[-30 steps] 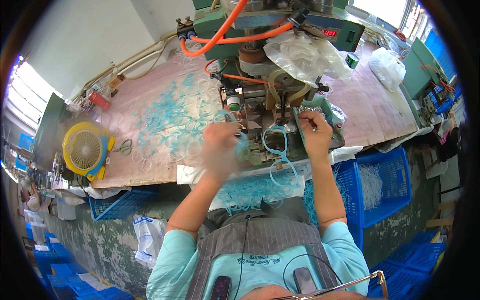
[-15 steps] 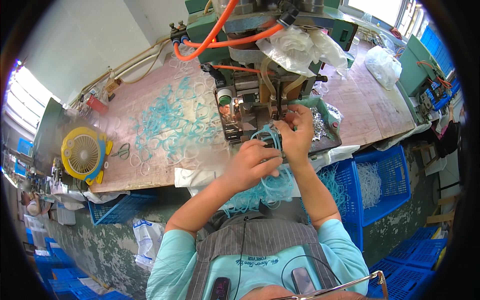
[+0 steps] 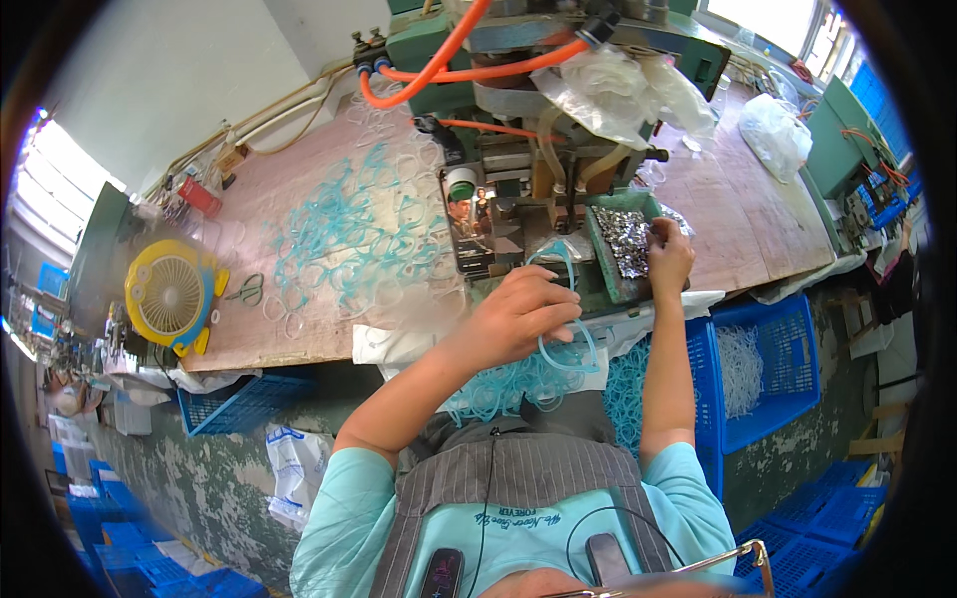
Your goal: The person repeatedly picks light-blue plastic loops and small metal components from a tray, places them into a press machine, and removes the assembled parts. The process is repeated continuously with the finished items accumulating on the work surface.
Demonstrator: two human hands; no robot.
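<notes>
My left hand [image 3: 520,315] is closed on a light-blue flexible plastic strap [image 3: 572,369], bent into loops above and below the fingers, in front of the press [image 3: 570,186]. To its right, my right hand [image 3: 671,261] reaches to the right side of a green tray [image 3: 625,291]. Its fingers curl down among small shiny metal pieces [image 3: 626,242] there; what they pinch is too small to make out. A heap of similar blue straps [image 3: 518,391] lies just below my hands, over my lap.
Loose blue and clear straps [image 3: 344,234] cover the bench left of the press. Farther left stand a yellow fan [image 3: 167,297] and green-handled scissors [image 3: 247,290]. Orange air hoses [image 3: 449,75] hang over the press. Blue crates [image 3: 768,429] stand at the right, one holding whitish straps [image 3: 739,369].
My right hand has left the press's working area and moved right to the tray of metal pieces. My left hand keeps the strap, now slightly away from the press. The view has shifted slightly.
</notes>
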